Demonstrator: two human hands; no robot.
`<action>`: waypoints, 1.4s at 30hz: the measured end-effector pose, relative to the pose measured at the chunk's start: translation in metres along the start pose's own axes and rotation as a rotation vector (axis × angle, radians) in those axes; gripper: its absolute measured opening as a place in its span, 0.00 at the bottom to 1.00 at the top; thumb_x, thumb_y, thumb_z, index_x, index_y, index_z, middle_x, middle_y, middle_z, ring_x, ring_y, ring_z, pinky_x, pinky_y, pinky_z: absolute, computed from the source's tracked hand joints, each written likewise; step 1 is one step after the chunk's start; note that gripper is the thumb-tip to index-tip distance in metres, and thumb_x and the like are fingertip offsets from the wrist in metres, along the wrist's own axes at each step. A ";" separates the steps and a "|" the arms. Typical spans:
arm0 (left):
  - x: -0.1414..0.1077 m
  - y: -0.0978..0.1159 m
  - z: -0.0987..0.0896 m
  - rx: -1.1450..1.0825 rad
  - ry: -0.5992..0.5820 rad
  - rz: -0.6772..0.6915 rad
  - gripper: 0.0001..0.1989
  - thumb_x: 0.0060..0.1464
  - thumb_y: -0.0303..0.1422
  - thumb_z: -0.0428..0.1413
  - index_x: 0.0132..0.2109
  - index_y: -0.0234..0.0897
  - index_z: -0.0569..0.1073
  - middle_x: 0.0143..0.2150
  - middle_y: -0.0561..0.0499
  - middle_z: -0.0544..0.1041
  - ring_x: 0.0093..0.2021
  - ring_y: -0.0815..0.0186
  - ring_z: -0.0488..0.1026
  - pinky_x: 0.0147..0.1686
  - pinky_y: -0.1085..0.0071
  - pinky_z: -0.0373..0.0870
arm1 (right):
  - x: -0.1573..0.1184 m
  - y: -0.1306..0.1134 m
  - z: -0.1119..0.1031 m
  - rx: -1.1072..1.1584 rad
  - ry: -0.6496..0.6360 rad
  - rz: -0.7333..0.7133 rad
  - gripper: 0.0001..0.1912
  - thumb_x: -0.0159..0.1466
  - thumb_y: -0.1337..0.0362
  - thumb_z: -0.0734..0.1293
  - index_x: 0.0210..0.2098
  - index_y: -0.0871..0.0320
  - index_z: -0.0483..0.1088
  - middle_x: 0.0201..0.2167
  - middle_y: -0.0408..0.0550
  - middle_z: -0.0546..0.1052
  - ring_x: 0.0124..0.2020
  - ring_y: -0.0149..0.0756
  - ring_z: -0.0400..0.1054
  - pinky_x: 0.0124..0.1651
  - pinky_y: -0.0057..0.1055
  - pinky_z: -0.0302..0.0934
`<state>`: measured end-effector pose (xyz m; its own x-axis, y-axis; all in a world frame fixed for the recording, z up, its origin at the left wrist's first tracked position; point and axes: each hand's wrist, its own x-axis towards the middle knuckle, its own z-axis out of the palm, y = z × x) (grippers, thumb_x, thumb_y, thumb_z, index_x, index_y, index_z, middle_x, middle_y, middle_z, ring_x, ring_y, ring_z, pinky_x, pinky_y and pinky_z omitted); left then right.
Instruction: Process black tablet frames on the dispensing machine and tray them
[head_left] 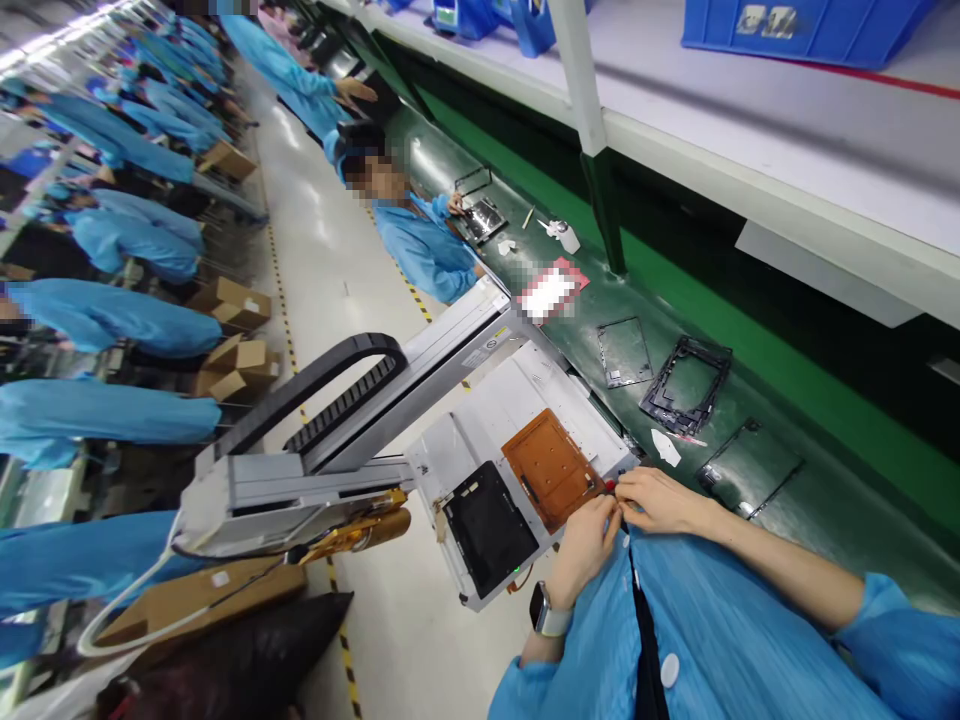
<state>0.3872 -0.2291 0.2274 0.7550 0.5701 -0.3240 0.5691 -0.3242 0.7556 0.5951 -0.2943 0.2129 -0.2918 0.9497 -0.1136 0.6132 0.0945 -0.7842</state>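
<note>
My left hand [581,550], with a watch [550,612] on its wrist, is closed at the front of my blue work coat [720,630]. Right beside it, my right hand [664,500] has its fingers bent and pinched at the same front edge, the fingertips of both hands nearly meeting. White buttons run down the coat's opening. What exactly lies between the fingertips is partly hidden. Just beyond the hands is the machine's white bed [465,440], bearing an orange-brown fixture plate [553,465] and a black tablet-like panel [491,525]. A red button [610,485] shows by my fingertips.
A gantry arm [420,390] with a cable chain [322,375] spans the machine. On the green bench [750,400] lie thin black frames [686,385], a white scrap [666,447] and a white bottle [562,236]. A seated co-worker [420,245] handles a panel farther along. Above runs a shelf [750,150].
</note>
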 end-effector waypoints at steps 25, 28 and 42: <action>0.006 0.110 -0.086 -0.118 0.620 0.390 0.02 0.70 0.31 0.64 0.44 0.39 0.81 0.37 0.52 0.81 0.34 0.68 0.76 0.36 0.71 0.73 | 0.005 -0.083 -0.085 0.752 0.393 0.063 0.27 0.76 0.42 0.68 0.39 0.61 0.80 0.34 0.46 0.80 0.34 0.31 0.69 0.39 0.29 0.62; 0.007 0.109 -0.087 -0.252 0.608 0.334 0.04 0.69 0.33 0.65 0.42 0.39 0.81 0.35 0.54 0.80 0.33 0.70 0.74 0.35 0.73 0.72 | 0.003 -0.084 -0.087 0.748 0.378 0.032 0.25 0.76 0.44 0.69 0.42 0.61 0.81 0.36 0.47 0.80 0.36 0.32 0.70 0.39 0.29 0.62; 0.005 0.120 -0.094 -0.123 0.839 0.363 0.08 0.71 0.33 0.63 0.54 0.40 0.83 0.42 0.50 0.82 0.38 0.67 0.77 0.41 0.69 0.75 | 0.014 -0.083 -0.099 1.066 0.405 0.058 0.25 0.65 0.42 0.78 0.39 0.62 0.82 0.34 0.47 0.82 0.33 0.31 0.72 0.38 0.27 0.66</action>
<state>0.4288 -0.1938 0.3699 0.3692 0.8251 0.4276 0.2684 -0.5351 0.8010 0.6127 -0.2595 0.3366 0.0937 0.9892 -0.1129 -0.3734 -0.0702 -0.9250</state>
